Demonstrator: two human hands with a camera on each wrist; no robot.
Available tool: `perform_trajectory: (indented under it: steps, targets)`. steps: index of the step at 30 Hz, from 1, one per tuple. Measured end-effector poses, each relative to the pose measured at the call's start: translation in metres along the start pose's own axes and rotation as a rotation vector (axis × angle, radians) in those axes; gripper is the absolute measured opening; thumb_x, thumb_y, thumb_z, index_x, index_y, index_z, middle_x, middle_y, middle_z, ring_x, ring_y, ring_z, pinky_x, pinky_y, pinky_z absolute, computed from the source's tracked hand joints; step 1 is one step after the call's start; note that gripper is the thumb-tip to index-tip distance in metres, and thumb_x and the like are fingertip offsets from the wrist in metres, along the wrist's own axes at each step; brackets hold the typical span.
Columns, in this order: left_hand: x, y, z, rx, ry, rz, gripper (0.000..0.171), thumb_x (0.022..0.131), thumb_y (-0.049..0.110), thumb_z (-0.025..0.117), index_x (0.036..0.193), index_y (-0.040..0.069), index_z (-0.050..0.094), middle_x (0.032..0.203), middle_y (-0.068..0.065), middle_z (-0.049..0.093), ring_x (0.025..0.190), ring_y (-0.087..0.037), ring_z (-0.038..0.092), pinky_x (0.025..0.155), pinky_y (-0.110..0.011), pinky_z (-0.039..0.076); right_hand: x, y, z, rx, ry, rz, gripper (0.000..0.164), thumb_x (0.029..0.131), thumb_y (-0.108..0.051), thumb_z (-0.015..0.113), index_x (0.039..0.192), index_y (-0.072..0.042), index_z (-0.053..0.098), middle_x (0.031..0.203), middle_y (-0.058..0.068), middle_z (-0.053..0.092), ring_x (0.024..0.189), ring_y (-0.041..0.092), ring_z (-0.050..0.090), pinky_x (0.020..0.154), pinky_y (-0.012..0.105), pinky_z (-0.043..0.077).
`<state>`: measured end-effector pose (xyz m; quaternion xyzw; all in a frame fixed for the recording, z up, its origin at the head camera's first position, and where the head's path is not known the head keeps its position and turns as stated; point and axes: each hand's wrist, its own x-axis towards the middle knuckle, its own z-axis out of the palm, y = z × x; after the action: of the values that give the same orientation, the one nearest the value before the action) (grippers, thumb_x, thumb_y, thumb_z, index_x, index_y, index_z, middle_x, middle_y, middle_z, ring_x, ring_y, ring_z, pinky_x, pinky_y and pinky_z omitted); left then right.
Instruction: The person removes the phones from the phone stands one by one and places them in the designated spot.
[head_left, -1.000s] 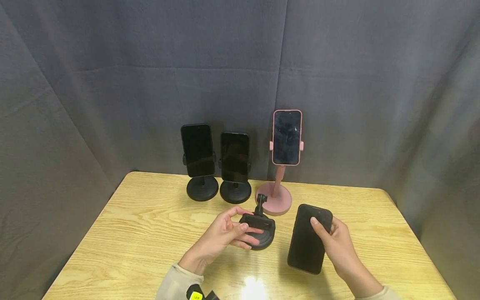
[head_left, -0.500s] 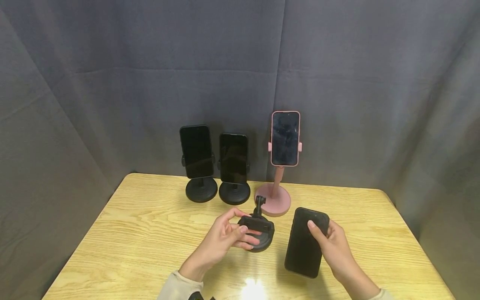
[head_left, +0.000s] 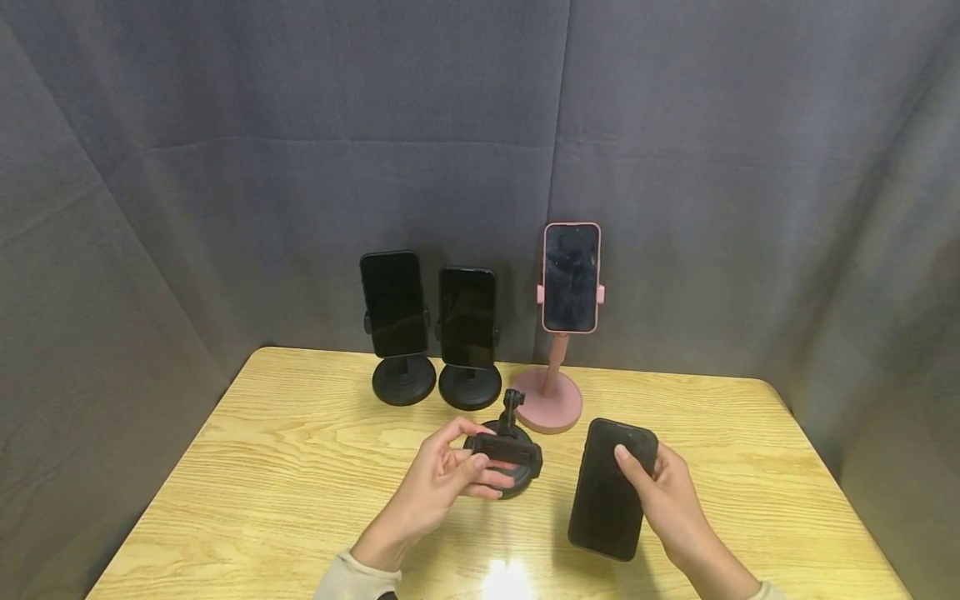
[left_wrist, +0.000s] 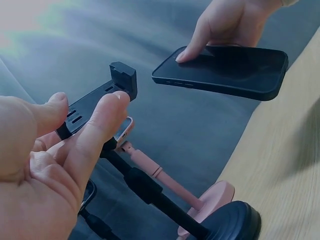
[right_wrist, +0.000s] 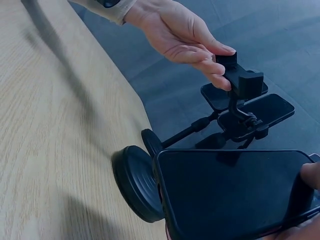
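My left hand (head_left: 435, 483) holds the clamp (head_left: 504, 451) of a black phone stand, thumb at its near end and fingers behind it. In the left wrist view the clamp (left_wrist: 97, 102) holds no phone, and its pole runs down to a round black base (left_wrist: 234, 224). To the right, my right hand (head_left: 671, 504) grips a black phone (head_left: 606, 500) along its edge, thumb on the dark screen. The phone is held up over the table, apart from the stand. In the right wrist view the phone (right_wrist: 225, 192) partly hides the stand's base (right_wrist: 132, 182).
Behind stand two black phone stands (head_left: 403, 383) (head_left: 470, 388) bearing dark phones, and a taller pink stand (head_left: 551, 407) with a pink-edged phone (head_left: 572, 279). All are on the wooden table (head_left: 300, 467), near its back edge. A grey curtain (head_left: 300, 200) hangs beyond.
The black stand has shifted slightly left with my left hand on its clamp. My right hand and the phone have come slightly nearer and left.
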<state>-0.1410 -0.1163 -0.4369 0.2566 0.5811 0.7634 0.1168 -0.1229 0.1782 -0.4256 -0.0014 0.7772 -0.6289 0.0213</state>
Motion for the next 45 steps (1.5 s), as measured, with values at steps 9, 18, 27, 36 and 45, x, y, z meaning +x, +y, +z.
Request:
perform_trajectory:
  steps: [9, 18, 27, 36, 45]
  targets:
    - [-0.006, 0.009, -0.001, 0.0, 0.004, -0.001, 0.034, 0.106, 0.008, 0.05, 0.127, -0.015, 0.038, 0.114, -0.053, 0.056, 0.091, -0.019, 0.078, 0.077, -0.032, 0.064, -0.001, 0.0, 0.001, 0.008, -0.012, -0.011, 0.04, 0.107, -0.025, 0.052, 0.132, 0.005, 0.053, 0.099, -0.01, 0.077, 0.091, 0.012, 0.075, 0.082, 0.026, 0.06]
    - [-0.011, 0.018, -0.005, 0.016, 0.018, 0.037, 0.028, 0.106, 0.008, 0.051, 0.125, -0.011, 0.04, 0.114, -0.05, 0.059, 0.09, -0.018, 0.078, 0.077, -0.036, 0.064, -0.002, 0.002, 0.001, -0.002, -0.014, -0.004, 0.04, 0.107, -0.026, 0.053, 0.133, 0.005, 0.053, 0.101, -0.011, 0.077, 0.094, 0.01, 0.074, 0.083, 0.025, 0.059]
    - [-0.017, 0.027, -0.013, 0.047, 0.015, 0.108, 0.031, 0.106, 0.007, 0.05, 0.124, -0.016, 0.038, 0.112, -0.054, 0.056, 0.092, -0.022, 0.078, 0.076, -0.041, 0.064, -0.003, 0.006, -0.006, -0.03, -0.007, 0.019, 0.042, 0.107, -0.027, 0.053, 0.135, 0.004, 0.052, 0.106, -0.007, 0.077, 0.094, 0.008, 0.074, 0.082, 0.024, 0.06]
    - [-0.022, 0.036, -0.017, 0.069, 0.04, 0.103, 0.02, 0.105, 0.001, 0.049, 0.125, -0.001, 0.047, 0.113, -0.049, 0.06, 0.092, -0.021, 0.078, 0.076, -0.048, 0.062, -0.007, 0.012, -0.019, -0.077, -0.006, 0.014, 0.042, 0.107, -0.026, 0.052, 0.136, 0.005, 0.052, 0.109, -0.006, 0.076, 0.094, 0.005, 0.072, 0.083, 0.022, 0.059]
    - [-0.027, 0.044, -0.021, 0.085, 0.03, 0.123, 0.019, 0.105, 0.001, 0.048, 0.124, 0.007, 0.05, 0.112, -0.047, 0.061, 0.092, -0.02, 0.078, 0.076, -0.041, 0.064, -0.01, 0.016, -0.029, -0.113, 0.021, 0.032, 0.043, 0.108, -0.027, 0.051, 0.137, 0.004, 0.051, 0.11, -0.008, 0.075, 0.094, 0.002, 0.072, 0.084, 0.023, 0.06]
